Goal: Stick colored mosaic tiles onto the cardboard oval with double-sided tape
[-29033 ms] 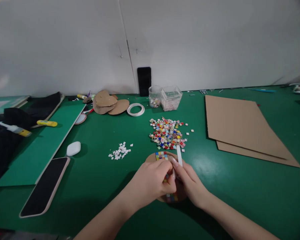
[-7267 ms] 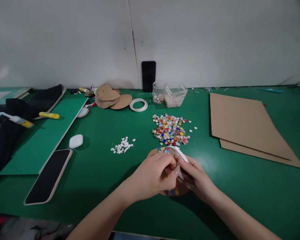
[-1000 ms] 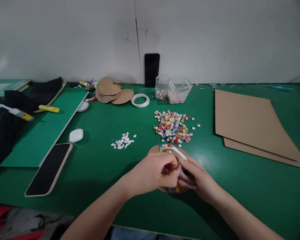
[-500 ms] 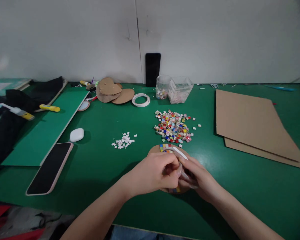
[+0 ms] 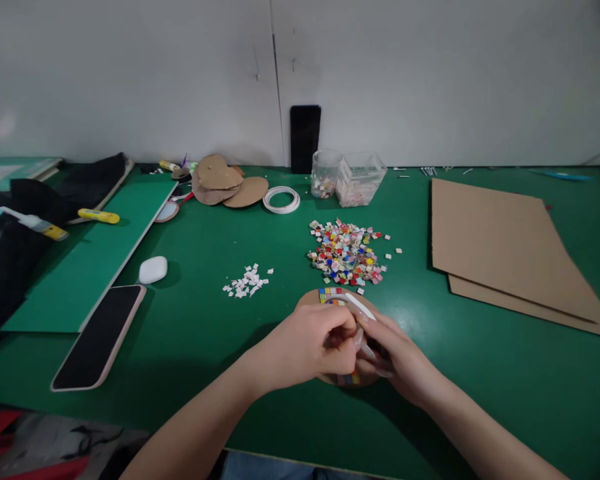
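Observation:
My right hand (image 5: 405,357) is closed around a roll of white double-sided tape (image 5: 361,306), held tilted above a round cardboard disc (image 5: 307,299). My left hand (image 5: 300,340) is curled, its thumb and fingertips pinched at the near side of that roll. What exactly sits between those fingertips is hidden. Colored mosaic tiles (image 5: 331,291) line the disc's far edge, and a few more show at its near edge; both hands cover most of its middle. Just beyond the disc lies a heap of loose mosaic tiles (image 5: 347,253). Left of it are small white paper scraps (image 5: 247,281).
At the back stand a phone (image 5: 305,139), a clear cup (image 5: 326,175) and a clear box (image 5: 360,180). Another tape roll (image 5: 281,200) lies beside cardboard discs (image 5: 219,179). Cardboard sheets (image 5: 495,240) lie right; a phone (image 5: 100,337), white case (image 5: 153,270) and yellow cutter (image 5: 99,216) lie left.
The roll and the fingers on it have shifted very slightly. Both hands otherwise keep their place over the disc, and nothing else on the table has moved.

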Action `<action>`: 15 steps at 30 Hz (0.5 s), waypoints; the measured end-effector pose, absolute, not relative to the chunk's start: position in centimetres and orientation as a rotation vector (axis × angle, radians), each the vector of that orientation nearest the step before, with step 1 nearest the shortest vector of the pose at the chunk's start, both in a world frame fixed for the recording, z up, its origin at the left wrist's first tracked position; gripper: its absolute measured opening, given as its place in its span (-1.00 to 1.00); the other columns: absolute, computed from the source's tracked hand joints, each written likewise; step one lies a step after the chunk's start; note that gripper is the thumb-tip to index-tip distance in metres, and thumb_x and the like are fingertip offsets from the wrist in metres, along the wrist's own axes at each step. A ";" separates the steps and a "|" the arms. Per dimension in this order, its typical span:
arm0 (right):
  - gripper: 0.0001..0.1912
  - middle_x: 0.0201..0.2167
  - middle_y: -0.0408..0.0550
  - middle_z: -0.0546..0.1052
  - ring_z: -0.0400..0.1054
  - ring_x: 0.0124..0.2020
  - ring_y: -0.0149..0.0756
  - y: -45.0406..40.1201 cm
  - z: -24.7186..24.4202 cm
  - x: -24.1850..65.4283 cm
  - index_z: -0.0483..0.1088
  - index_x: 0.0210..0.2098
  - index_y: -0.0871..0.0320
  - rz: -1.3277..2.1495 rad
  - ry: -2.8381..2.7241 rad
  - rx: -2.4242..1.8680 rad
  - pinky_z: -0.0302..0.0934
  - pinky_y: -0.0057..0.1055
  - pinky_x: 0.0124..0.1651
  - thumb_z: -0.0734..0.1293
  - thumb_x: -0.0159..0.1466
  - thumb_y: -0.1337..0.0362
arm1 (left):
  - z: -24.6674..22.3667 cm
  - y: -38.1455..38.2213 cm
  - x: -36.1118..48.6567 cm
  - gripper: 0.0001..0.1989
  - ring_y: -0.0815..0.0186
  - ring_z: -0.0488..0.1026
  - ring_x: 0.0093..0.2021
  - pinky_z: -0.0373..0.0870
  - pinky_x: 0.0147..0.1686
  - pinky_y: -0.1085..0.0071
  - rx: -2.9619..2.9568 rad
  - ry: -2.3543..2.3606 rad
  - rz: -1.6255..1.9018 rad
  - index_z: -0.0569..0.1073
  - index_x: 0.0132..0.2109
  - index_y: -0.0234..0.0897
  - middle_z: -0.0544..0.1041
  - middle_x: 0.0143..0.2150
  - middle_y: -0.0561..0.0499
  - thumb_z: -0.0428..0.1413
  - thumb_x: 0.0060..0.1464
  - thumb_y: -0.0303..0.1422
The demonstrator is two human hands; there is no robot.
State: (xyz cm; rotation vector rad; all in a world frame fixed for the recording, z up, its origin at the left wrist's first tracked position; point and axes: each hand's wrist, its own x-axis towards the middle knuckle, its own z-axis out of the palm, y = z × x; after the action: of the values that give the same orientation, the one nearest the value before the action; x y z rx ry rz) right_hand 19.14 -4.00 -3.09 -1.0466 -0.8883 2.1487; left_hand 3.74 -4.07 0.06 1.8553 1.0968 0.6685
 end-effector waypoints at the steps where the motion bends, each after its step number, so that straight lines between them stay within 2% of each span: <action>1: -0.65 -0.71 -0.34 0.03 -0.26 -0.70 -0.58 -4.0 -3.1 19.1 0.29 -0.40 0.19 2.144 -0.889 -1.062 -0.35 -0.60 -0.69 0.30 0.12 -0.01 | 0.1 -4.1 3.7 -0.78 0.51 0.08 -0.58 0.08 -0.56 0.58 1.853 1.098 0.667 0.11 -0.55 -0.28 0.12 -0.61 0.19 -0.01 -0.03 -0.47; 9: -0.62 -0.71 -0.33 0.05 -0.22 -0.69 -0.57 -3.9 -2.9 19.0 0.33 -0.32 0.18 2.130 -0.857 -1.114 -0.31 -0.61 -0.69 0.32 0.09 -0.02 | 0.0 -4.0 3.6 -0.80 0.50 0.13 -0.56 0.11 -0.55 0.58 1.850 1.091 0.661 0.13 -0.54 -0.28 0.16 -0.59 0.17 0.02 -0.06 -0.47; 15: -0.56 -0.65 -0.28 0.17 -0.09 -0.67 -0.57 -4.0 -2.8 19.1 0.31 -0.25 0.17 2.103 -0.806 -1.236 -0.21 -0.63 -0.66 0.35 0.03 -0.03 | 0.1 -4.1 3.6 -0.82 0.49 0.18 -0.54 0.15 -0.54 0.59 1.815 1.083 0.619 0.17 -0.52 -0.28 0.23 -0.57 0.16 0.06 -0.09 -0.46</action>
State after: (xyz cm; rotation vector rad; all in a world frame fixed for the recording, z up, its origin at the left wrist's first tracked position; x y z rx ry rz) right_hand 19.09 -4.03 -2.83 -1.2365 -0.8060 2.1035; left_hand 3.62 -4.14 0.08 1.8154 1.0827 0.6188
